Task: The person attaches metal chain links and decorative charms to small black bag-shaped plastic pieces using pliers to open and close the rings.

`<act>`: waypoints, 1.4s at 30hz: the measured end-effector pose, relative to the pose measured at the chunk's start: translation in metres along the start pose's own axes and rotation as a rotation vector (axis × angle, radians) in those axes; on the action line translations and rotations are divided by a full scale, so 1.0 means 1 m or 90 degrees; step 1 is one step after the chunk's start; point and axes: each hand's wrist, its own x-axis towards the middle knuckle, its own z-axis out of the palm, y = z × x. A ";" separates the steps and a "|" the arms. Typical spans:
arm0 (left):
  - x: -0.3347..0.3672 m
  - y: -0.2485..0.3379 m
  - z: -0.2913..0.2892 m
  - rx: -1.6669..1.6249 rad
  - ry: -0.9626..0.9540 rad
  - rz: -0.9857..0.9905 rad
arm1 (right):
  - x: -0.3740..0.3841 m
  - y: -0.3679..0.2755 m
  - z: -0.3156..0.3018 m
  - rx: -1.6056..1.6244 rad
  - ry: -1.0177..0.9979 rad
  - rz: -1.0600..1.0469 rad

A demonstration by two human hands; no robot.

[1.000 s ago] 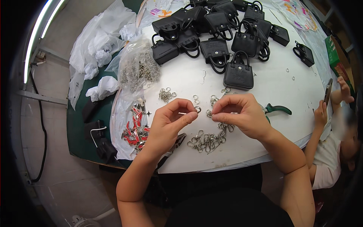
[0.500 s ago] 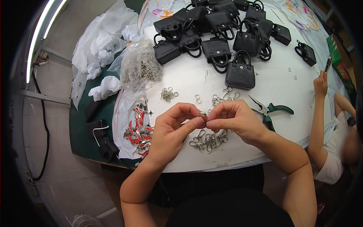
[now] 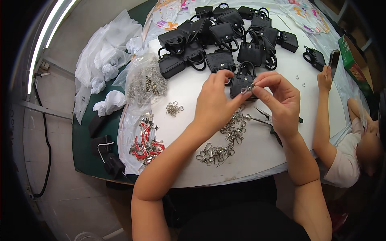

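My right hand (image 3: pixel 281 102) pinches a small silver metal piece (image 3: pixel 252 86) between thumb and forefinger, in front of a black mini handbag (image 3: pixel 240 83). Its exact shape is too small to make out. Close by on the left, my left hand (image 3: pixel 215 100) has its thumb and forefinger apart, the thumb tip by the metal piece and the forefinger near the bag's handle. Below the hands lie silver snap hooks (image 3: pixel 217 154) and linked rings (image 3: pixel 235 127). Green-handled pliers (image 3: pixel 265 117) are partly hidden behind my right hand.
More black mini handbags (image 3: pixel 225 34) crowd the far table. To the left are a clear bag of chains (image 3: pixel 146 82), loose rings (image 3: pixel 173 108) and red-and-silver charms (image 3: pixel 145 142). On the right, another person's hand (image 3: pixel 324 79) holds a phone (image 3: pixel 333 60) beside a green box (image 3: pixel 354 60).
Both hands have moved away from me and to the right, from above the hooks to the front handbag. My left fingers have parted from the metal piece. The other person's phone has shifted left.
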 end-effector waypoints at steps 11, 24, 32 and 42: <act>0.008 0.011 -0.019 -0.347 -0.099 -0.158 | 0.010 -0.001 -0.021 0.304 0.036 0.256; -0.093 0.019 -0.077 -0.133 0.002 0.072 | -0.023 -0.021 0.017 0.105 -0.262 0.207; -0.110 0.023 -0.074 0.064 0.115 0.154 | -0.041 -0.016 0.032 0.026 -0.220 0.149; -0.140 0.017 -0.065 0.207 0.193 0.209 | -0.042 -0.012 0.044 -0.296 -0.316 -0.155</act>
